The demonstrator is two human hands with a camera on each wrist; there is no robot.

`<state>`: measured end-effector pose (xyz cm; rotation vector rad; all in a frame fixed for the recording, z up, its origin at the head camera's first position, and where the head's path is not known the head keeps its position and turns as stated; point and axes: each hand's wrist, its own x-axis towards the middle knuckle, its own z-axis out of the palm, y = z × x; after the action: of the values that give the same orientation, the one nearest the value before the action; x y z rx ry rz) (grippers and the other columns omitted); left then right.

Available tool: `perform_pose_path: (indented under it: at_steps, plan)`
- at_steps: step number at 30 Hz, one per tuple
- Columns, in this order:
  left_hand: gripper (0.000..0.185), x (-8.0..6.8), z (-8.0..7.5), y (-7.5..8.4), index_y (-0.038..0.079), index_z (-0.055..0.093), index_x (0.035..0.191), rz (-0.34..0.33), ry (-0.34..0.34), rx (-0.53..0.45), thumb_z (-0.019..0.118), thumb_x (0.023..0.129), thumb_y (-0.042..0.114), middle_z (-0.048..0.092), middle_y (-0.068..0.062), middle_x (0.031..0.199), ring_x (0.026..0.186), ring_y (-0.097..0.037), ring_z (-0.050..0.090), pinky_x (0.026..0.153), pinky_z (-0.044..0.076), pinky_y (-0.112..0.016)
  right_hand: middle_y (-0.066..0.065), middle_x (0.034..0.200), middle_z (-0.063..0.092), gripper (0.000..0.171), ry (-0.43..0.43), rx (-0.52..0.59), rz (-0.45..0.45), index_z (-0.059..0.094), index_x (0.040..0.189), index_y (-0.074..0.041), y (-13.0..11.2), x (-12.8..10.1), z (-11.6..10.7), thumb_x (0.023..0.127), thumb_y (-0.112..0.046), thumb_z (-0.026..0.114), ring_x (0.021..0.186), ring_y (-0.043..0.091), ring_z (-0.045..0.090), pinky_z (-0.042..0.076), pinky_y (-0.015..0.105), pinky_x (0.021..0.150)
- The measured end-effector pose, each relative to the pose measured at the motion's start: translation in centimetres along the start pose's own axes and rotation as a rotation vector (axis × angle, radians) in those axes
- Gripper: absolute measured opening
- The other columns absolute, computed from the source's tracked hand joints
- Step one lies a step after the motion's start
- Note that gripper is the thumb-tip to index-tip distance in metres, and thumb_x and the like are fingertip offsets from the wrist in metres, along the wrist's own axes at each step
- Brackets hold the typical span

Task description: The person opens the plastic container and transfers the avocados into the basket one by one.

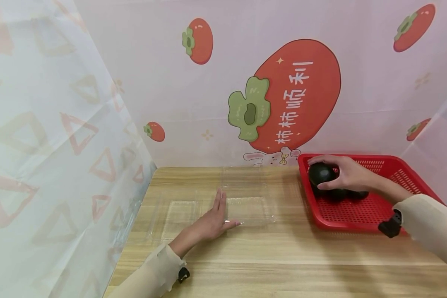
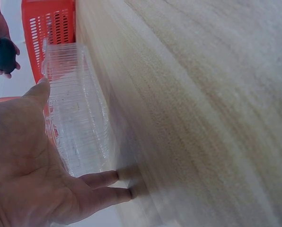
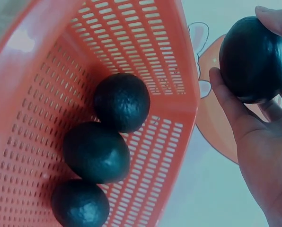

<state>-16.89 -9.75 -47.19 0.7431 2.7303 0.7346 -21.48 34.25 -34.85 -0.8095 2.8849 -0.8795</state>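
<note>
My right hand [image 1: 344, 171] grips a dark green round fruit [image 1: 321, 173] just above the left end of a red perforated basket [image 1: 372, 209]. The right wrist view shows the held fruit [image 3: 254, 59] in my fingers and three more dark fruits [image 3: 96, 151] lying in the basket [image 3: 51, 71]. My left hand [image 1: 214, 221] lies flat with straight fingers on a clear plastic clamshell tray [image 1: 246, 207] that sits open on the wooden table [image 1: 283, 256]. In the left wrist view the fingertips [image 2: 105, 179] press the tray [image 2: 77, 127] against the tabletop.
A patterned pink backdrop with persimmon prints [image 1: 294, 95] closes the back. A translucent sheet [image 1: 52, 157] walls the left side, and another stands at the right. Bare wooden tabletop lies in front of the tray and basket.
</note>
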Motion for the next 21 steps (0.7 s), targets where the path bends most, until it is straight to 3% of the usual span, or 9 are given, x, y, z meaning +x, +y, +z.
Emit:
perform_pose_path:
  at_steps: [10,18,21]
  plan:
    - [0.108,-0.1,0.1,-0.1,-0.012,-0.002,0.164,-0.008,-0.009,-0.013,0.063,0.105,0.05,-0.012,-0.035,0.171,0.123,-0.053,0.062,0.101,0.055,-0.054,0.007,0.135,0.068,0.065,0.007,-0.02,-0.004,0.068,0.138,-0.018,1.2,-0.3,-0.7,0.079,-0.026,0.094,0.117,0.024,0.056,0.057,0.033,0.082]
    - [0.108,-0.1,0.0,0.1,-0.009,-0.004,0.165,-0.027,-0.017,-0.008,0.061,0.106,0.053,-0.012,-0.033,0.172,0.12,-0.052,0.064,0.099,0.056,-0.053,0.004,0.135,0.068,0.063,0.023,-0.062,-0.019,0.069,0.136,-0.022,2.2,-0.6,-1.4,0.079,-0.024,0.094,0.114,0.0,0.051,0.056,0.031,0.087]
    - [0.108,-0.1,-0.1,0.2,-0.009,-0.004,0.165,-0.026,-0.016,-0.003,0.061,0.105,0.053,-0.011,-0.033,0.172,0.119,-0.051,0.065,0.098,0.057,-0.053,0.003,0.133,0.069,0.063,0.026,-0.065,-0.036,0.07,0.136,-0.02,2.6,-0.6,-1.6,0.078,-0.023,0.095,0.113,-0.002,0.051,0.055,0.029,0.087]
